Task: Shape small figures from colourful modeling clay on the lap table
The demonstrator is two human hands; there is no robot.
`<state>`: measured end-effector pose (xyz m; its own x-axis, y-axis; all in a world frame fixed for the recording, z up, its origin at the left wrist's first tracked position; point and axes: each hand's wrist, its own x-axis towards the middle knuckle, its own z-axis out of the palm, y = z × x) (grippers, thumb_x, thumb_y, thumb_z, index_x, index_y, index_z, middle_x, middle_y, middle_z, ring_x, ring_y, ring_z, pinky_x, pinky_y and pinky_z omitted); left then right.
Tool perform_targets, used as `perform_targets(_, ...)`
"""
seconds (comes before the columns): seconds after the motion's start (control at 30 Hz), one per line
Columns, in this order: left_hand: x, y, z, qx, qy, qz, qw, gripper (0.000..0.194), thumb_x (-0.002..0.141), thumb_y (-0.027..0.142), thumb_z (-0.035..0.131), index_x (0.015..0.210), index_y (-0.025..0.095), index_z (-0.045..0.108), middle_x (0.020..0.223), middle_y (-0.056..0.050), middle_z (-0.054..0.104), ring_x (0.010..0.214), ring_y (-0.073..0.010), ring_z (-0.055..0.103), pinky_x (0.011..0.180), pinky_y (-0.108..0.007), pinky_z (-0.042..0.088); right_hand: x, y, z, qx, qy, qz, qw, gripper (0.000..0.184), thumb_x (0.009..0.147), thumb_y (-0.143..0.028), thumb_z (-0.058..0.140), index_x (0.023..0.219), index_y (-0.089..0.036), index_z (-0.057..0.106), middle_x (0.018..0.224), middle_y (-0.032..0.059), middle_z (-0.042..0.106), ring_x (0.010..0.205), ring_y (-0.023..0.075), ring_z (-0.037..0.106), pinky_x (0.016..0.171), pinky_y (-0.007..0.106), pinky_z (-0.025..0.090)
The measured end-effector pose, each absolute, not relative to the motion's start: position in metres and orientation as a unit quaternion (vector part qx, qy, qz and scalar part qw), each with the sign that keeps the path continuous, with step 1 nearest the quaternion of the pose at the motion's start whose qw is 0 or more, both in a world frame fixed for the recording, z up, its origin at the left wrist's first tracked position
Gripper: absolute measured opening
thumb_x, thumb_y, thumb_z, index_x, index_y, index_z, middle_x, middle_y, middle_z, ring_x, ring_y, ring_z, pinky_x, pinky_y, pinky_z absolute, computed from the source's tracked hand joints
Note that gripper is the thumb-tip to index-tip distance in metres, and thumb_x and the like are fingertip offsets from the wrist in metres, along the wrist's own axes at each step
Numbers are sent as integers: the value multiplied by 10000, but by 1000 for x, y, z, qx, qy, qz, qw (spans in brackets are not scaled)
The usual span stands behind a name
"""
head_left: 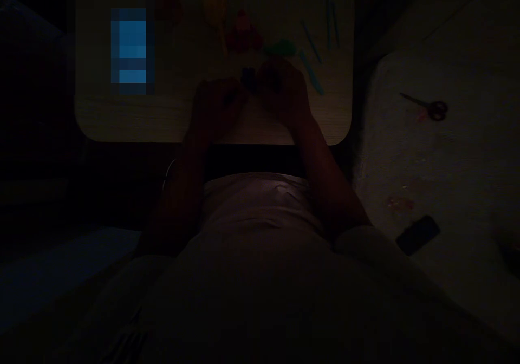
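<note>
In very dim light, my left hand is over the near part of a pale wooden table, its fingers curled in; whatever they hold is too dark to make out. Just to its right, my right hand is closed too, its fingers at a small dark lump between the two hands. Close beyond the hands lie a green piece and a red and pink shape. Beyond my left hand is a yellow-orange piece with a thin stem.
Several slim blue tools lie on the table's right side. A blurred-out bright blue patch covers the left. On a pale surface to the right are scissors and a dark phone-like slab. The table's near edge has rounded corners.
</note>
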<state>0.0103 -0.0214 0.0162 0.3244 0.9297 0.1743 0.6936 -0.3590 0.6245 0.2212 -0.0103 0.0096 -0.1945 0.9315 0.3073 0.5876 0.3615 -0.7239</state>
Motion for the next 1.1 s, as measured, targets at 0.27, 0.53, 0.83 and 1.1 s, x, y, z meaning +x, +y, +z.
perform_targets(0.27, 11, -21, 17, 783, 524, 251, 221, 352, 1006, 578, 520, 968, 279, 701, 1024, -15, 756, 984, -251, 661, 966, -470, 452, 220, -10, 11, -536, -724, 239, 362, 92, 919, -407, 621, 969, -344, 576, 1099, -16, 716, 952, 232, 566, 919, 381, 501)
perform_targets(0.53, 10, -22, 19, 786, 526, 242, 218, 329, 1026, 574, 519, 987, 304, 704, 1051, 9, 760, 990, -255, 668, 982, -480, 484, 221, -12, 22, -553, -714, 260, 341, 93, 848, -474, 601, 939, -457, 589, 1116, -73, 746, 1053, 267, 604, 966, 418, 513)
perform_targets(0.83, 11, -20, 17, 790, 521, 253, 201, 259, 993, 465, 558, 961, 266, 721, 1014, -16, 772, 963, -258, 684, 963, -479, 492, 221, -9, 17, -555, -716, 258, 337, 173, 835, -511, 601, 995, -446, 604, 1126, -86, 751, 1051, 254, 590, 950, 426, 518)
perform_targets(1.1, 10, -21, 18, 785, 529, 235, 220, 361, 1031, 585, 514, 999, 273, 694, 1039, -27, 740, 986, -266, 646, 1031, -512, 435, 221, -10, 16, -555, -729, 225, 332, 167, 845, -427, 570, 1009, -406, 593, 1156, -50, 750, 1029, 249, 624, 969, 415, 536)
